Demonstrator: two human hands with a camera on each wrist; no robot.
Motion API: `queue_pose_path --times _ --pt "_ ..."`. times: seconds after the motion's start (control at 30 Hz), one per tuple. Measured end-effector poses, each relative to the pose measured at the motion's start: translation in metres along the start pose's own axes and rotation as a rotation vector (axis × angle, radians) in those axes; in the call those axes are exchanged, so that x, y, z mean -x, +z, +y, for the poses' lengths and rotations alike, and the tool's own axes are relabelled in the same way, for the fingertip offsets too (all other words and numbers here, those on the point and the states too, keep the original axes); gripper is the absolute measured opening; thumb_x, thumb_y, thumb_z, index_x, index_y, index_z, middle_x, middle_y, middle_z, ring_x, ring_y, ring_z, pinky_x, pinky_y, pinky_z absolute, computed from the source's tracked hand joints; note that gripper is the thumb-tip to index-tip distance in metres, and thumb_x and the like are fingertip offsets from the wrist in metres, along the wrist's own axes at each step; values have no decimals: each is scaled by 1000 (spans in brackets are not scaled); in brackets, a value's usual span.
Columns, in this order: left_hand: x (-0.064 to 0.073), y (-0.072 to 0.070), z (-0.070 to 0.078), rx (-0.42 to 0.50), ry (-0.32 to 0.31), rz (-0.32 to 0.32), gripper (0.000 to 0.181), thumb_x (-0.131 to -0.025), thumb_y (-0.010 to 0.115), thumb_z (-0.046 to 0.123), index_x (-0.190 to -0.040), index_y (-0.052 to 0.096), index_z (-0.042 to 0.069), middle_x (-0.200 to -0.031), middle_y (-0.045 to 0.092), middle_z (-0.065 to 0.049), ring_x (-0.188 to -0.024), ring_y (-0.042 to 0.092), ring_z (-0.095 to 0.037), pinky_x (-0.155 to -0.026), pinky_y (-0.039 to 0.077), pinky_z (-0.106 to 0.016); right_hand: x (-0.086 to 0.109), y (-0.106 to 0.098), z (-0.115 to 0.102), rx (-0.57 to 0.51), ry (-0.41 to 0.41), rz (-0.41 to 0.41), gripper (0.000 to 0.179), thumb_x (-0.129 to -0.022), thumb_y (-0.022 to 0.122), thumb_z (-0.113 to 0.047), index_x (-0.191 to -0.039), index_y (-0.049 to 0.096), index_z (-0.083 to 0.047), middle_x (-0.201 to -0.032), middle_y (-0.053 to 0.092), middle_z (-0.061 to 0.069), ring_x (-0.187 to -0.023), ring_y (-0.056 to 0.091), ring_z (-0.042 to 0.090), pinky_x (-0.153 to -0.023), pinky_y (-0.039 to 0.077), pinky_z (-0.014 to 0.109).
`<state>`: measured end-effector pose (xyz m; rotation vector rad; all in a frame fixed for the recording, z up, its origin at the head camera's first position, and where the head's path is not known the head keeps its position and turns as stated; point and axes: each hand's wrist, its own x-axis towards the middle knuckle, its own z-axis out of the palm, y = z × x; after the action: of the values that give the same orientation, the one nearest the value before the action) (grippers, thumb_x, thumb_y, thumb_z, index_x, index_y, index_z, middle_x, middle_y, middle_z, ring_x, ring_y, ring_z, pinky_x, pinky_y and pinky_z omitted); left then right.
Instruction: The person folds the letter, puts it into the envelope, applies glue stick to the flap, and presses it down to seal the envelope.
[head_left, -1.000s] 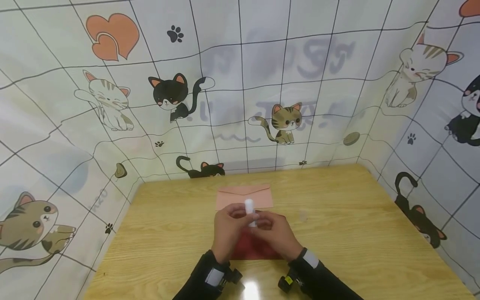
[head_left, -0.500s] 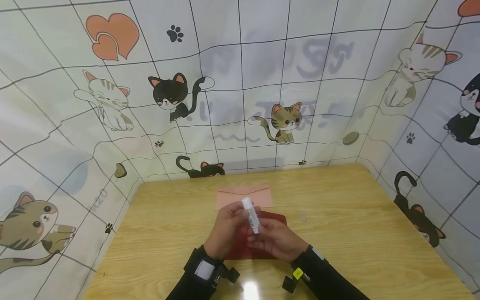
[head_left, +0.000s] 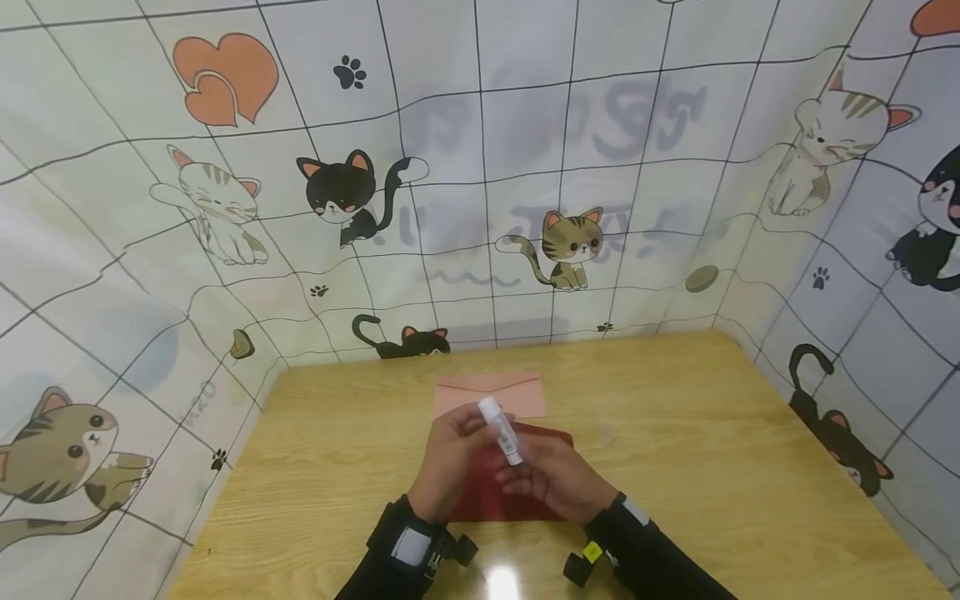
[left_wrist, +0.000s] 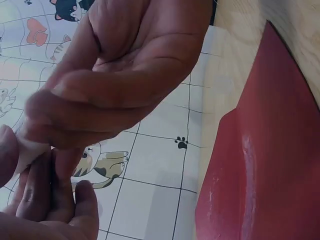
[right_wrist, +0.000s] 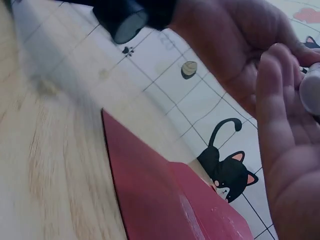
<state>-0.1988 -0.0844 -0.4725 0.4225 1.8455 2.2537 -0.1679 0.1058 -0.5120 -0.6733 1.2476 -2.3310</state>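
A small white glue stick [head_left: 501,432] is held tilted above the red envelope [head_left: 480,493], its top leaning left. My left hand [head_left: 448,457] grips its upper part between thumb and fingers. At the lower end, my right hand [head_left: 558,477] pinches it. In the left wrist view the fingers cover most of the stick, and only a white bit [left_wrist: 31,154] shows. The right wrist view catches its round end [right_wrist: 311,94] at the edge. Shiny wet-looking streaks run along the red envelope's flap [left_wrist: 245,185], which lies open.
A pink envelope [head_left: 491,394] lies behind the red one on the wooden table [head_left: 675,467]. A cat-print sheet [head_left: 450,167] stands round the back and sides. A wrist camera is strapped to each dark sleeve.
The glue stick has gone from nearly upright to tilted left, showing its printed side. My right hand has turned and shifted to its lower end. Both wrists have moved slightly apart.
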Motion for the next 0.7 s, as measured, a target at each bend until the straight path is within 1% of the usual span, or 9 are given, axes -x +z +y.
queue_pose_path --times 0.07,0.1,0.27,0.37,0.43,0.5,0.53,0.63,0.7 --pt "-1 0 -1 -6 1 13 32 -84 76 14 -113 70 4 -110 73 -18 -108 63 -29 -86 53 -31 0 -1 -1 41 -10 22 37 -107 33 -8 -138 50 2 -121 67 9 -101 65 24 -90 56 36" --pt "-1 0 -2 -12 2 28 32 -82 77 14 -112 70 4 -109 74 -17 -106 64 -29 -84 54 -31 0 -1 -1 82 -9 59 36 -106 38 -8 -139 50 2 -123 67 9 -103 65 26 -90 56 36" --pt "1 6 -6 -67 2 147 35 -74 85 22 -105 73 10 -98 76 -10 -96 67 -28 -77 58 -38 -4 5 3 327 -16 353 42 -92 66 -12 -131 57 2 -119 69 9 -110 61 36 -87 57 36" --pt "2 12 -7 -102 8 204 38 -71 88 27 -103 73 11 -95 76 -10 -93 68 -26 -74 59 -40 -6 10 7 478 -52 514 39 -82 78 -14 -118 65 -4 -112 73 9 -106 64 32 -85 58 36" --pt "3 14 -7 -120 17 222 39 -71 88 29 -102 72 12 -95 75 -10 -92 68 -26 -71 60 -38 -8 12 8 562 -77 566 37 -79 81 -15 -112 67 -7 -107 74 11 -101 66 28 -84 57 35" --pt "3 14 -6 -112 34 196 36 -76 85 28 -104 71 11 -97 75 -11 -94 67 -26 -71 59 -33 -7 12 8 574 -81 542 35 -82 79 -15 -113 66 -8 -106 73 12 -98 67 27 -83 57 34" --pt "2 12 -5 -95 38 165 34 -79 82 26 -107 70 10 -100 75 -12 -96 67 -26 -74 58 -32 -7 11 6 532 -72 488 34 -87 74 -17 -118 64 -7 -108 72 13 -98 67 28 -83 58 35" --pt "1 5 -2 -19 42 49 31 -89 72 21 -116 67 7 -111 74 -13 -107 63 -28 -86 54 -31 -3 7 0 295 -30 251 37 -102 52 -21 -134 55 -2 -112 70 13 -100 65 28 -85 57 36" --pt "0 2 -1 30 35 -24 31 -93 66 17 -122 64 6 -117 72 -13 -114 60 -29 -95 49 -32 0 3 -3 122 20 123 42 -108 37 -23 -141 47 0 -116 68 12 -101 64 28 -88 57 37"
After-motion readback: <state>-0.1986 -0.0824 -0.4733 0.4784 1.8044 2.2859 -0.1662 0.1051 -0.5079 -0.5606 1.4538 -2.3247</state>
